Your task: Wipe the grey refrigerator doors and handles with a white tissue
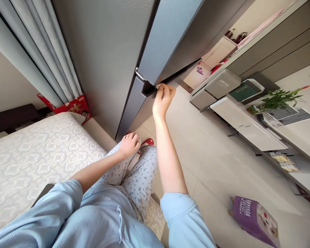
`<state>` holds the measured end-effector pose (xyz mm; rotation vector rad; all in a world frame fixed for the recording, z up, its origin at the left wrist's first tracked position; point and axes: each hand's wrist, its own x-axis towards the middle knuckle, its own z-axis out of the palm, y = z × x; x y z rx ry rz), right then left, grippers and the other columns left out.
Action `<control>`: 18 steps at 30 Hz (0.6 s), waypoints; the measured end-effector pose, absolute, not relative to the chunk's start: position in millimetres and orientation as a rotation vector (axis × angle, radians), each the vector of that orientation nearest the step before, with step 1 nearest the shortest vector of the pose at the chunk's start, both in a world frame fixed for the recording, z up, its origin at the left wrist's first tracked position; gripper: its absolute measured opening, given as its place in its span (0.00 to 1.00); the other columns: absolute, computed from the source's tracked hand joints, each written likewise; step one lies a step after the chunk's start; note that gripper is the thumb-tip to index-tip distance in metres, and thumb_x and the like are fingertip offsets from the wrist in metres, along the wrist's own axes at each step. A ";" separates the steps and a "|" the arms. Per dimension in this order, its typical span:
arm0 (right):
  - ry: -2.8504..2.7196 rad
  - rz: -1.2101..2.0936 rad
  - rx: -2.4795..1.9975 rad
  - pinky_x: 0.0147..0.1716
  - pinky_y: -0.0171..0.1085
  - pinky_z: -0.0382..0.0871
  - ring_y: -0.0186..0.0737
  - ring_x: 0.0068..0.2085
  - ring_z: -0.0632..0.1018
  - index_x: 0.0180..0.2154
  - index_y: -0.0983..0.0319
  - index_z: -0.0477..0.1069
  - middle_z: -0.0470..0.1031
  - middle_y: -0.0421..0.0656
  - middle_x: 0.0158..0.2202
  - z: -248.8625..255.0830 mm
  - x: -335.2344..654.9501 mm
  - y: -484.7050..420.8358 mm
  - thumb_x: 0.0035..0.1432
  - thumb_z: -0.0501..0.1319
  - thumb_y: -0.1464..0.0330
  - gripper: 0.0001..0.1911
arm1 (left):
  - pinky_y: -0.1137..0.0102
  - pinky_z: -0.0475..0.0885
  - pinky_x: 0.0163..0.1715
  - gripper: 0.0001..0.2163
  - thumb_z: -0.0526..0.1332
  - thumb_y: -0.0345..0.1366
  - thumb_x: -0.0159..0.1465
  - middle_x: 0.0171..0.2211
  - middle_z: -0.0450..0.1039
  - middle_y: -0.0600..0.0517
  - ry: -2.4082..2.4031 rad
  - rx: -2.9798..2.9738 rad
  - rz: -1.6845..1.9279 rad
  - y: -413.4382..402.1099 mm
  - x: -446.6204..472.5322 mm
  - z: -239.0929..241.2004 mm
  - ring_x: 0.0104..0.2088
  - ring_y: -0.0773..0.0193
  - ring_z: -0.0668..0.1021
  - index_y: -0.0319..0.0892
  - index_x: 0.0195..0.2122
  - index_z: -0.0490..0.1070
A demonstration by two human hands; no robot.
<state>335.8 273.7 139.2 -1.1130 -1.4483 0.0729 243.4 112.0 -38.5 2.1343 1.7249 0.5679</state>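
My right hand (163,99) reaches up to a tall grey fridge (113,51), its fingers curled into the recessed grip at the lower edge of the upper door (170,31). Below that grip is the lower door (133,106), with a metal hinge bracket (141,75) between the two. My left hand (129,144) rests closed on my knee, pressing the patterned trouser cloth (142,175). Both arms wear light blue short sleeves.
A quilted white mattress (33,155) lies to the left, with grey curtains (38,48) and a red box (74,106) behind it. On the right stand a long white low cabinet (248,127) with a potted plant (276,100). A purple bag (255,220) sits on the tiled floor (217,155).
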 end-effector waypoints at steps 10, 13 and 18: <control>-1.447 0.201 -1.011 0.60 0.42 0.74 0.39 0.51 0.76 0.43 0.60 0.77 0.65 0.49 0.49 143.0 305.2 221.7 0.72 0.49 0.53 0.23 | 0.55 0.69 0.60 0.14 0.54 0.37 0.72 0.63 0.68 0.44 1.714 2.140 0.596 109.1 243.4 -38.3 0.62 0.50 0.72 0.45 0.55 0.72; -1.484 0.232 -0.987 0.58 0.40 0.75 0.38 0.50 0.77 0.43 0.60 0.77 0.66 0.49 0.49 145.0 309.1 218.4 0.73 0.50 0.53 0.23 | 0.54 0.68 0.61 0.15 0.54 0.37 0.72 0.64 0.67 0.45 1.723 2.151 0.578 107.4 241.7 -40.2 0.62 0.50 0.72 0.46 0.57 0.71; -1.531 0.248 -0.939 0.54 0.39 0.76 0.37 0.48 0.77 0.43 0.62 0.78 0.67 0.48 0.47 145.8 320.7 226.5 0.72 0.53 0.55 0.21 | 0.54 0.68 0.62 0.16 0.53 0.37 0.72 0.67 0.65 0.46 1.724 2.161 0.559 104.5 237.8 -40.8 0.63 0.50 0.71 0.45 0.58 0.70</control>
